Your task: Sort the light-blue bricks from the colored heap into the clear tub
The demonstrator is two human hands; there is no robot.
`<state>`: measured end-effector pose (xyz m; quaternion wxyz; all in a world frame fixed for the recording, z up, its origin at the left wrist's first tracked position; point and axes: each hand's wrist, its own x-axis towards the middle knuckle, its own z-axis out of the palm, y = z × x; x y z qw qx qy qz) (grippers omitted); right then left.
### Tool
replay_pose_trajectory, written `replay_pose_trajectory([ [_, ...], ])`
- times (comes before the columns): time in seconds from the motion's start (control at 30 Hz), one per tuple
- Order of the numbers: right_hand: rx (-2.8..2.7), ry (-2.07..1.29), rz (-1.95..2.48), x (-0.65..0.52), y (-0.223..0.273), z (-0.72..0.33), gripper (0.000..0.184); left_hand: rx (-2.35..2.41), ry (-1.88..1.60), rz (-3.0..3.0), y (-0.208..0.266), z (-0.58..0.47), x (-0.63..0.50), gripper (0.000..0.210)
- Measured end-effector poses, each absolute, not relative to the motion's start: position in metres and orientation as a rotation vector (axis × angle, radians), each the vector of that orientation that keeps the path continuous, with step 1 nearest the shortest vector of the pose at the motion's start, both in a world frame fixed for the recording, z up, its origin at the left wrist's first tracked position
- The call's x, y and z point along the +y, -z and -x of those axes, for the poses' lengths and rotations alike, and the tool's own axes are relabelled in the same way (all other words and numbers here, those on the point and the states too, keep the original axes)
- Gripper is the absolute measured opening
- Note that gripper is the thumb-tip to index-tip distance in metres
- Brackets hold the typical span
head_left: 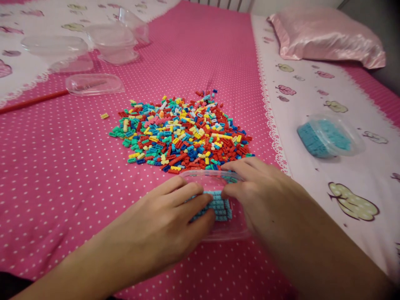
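Clear container [228, 234], mixed-brick pile [187, 133] beyond.
Left hand [165, 218] touches light-blue bricks [220, 207] inside; right hand [265, 187] at rim; cannot tell whether either grip pinches.

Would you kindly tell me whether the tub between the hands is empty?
Not empty: blue bricks show inside the tub.

light blue bricks [221, 206], multicoloured brick pile [184, 135], pink sheet [56, 175] with white polka dots
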<state>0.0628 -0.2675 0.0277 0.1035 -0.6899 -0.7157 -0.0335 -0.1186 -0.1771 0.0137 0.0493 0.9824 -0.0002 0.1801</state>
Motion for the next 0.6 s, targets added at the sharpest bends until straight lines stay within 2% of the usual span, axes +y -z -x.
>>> replay_pose_trajectory([
  [0.33,-2.221,0.194,2.046,-0.274,-0.034,-0.076,0.030,0.026,-0.507,-3.011,-0.018,0.119,-0.178,0.033],
  [0.6,-2.132,0.153,2.063,-0.269,-0.020,-0.070,0.031,0.081,-0.553,-3.027,-0.018,0.116,-0.179,0.040],
])
